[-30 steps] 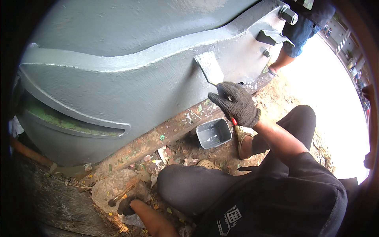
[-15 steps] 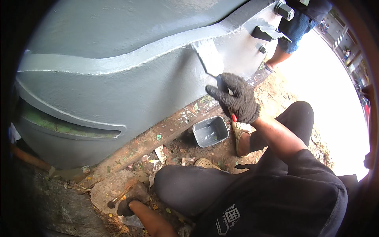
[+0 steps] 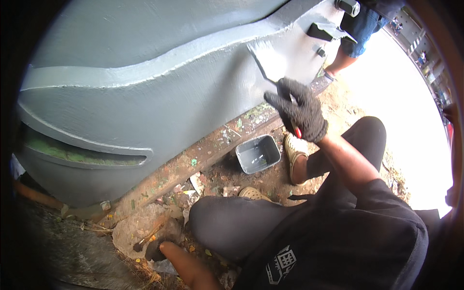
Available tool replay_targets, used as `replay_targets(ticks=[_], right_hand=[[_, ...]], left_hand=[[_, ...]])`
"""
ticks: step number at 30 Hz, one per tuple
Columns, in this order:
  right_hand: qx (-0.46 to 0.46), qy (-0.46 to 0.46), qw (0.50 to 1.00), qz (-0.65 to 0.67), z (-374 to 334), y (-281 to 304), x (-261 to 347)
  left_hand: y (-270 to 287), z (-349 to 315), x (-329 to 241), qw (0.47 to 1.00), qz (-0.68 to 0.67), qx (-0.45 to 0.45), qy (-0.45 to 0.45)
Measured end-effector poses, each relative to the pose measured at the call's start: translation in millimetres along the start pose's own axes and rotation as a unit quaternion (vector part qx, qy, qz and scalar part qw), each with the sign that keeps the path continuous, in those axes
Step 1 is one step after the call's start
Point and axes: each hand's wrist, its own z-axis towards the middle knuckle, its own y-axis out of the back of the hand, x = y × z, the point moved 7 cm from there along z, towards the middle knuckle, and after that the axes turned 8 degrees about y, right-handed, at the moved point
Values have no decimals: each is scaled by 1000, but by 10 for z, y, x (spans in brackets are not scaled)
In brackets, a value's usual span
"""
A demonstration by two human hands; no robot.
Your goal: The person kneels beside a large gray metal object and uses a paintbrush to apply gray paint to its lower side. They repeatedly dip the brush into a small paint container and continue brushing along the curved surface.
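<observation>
A dark knitted glove covers my right hand [image 3: 303,112], which is closed round the handle of a wide flat paintbrush [image 3: 268,60]. The handle's red end shows below the palm. Pale, glossy bristles press against the grey painted surface [image 3: 193,106], just under a raised curved band [image 3: 145,70]. At the lower left, my left hand [image 3: 154,251], also gloved, is low by a flat stone [image 3: 128,227]. A smaller brush [image 3: 140,244] lies beside that hand; its fingers are mostly hidden, so whether it grips anything is unclear.
A grey rectangular paint tub [image 3: 258,154] stands on the littered ground between my feet and a paint-spattered ledge [image 3: 212,142]. Large bolts [image 3: 348,7] and a bent metal bracket [image 3: 331,33] stick out at upper right. Another person's leg [image 3: 355,38] is behind them.
My right hand and the paintbrush have moved a little right and up along the grey surface. My left hand stays near the stone, almost unmoved.
</observation>
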Motion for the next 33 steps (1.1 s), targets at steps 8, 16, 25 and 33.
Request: replay_targets(ticks=[8,16,25,33], right_hand=[[135,-88,986,52,-756,-829,-301],[235,41,967,88,-1058,-1139,-293],[267,110,956,50,-1006,-1120,-573],[174,68,981,-59,-35,-69,-102]], left_hand=[[358,-955,-113,993,-39,50,97],[272,-585,-125,998,-26,1,54],[223,-677,-42,998,-10,14,63],[412,-724,-104,997,-31,25,67]])
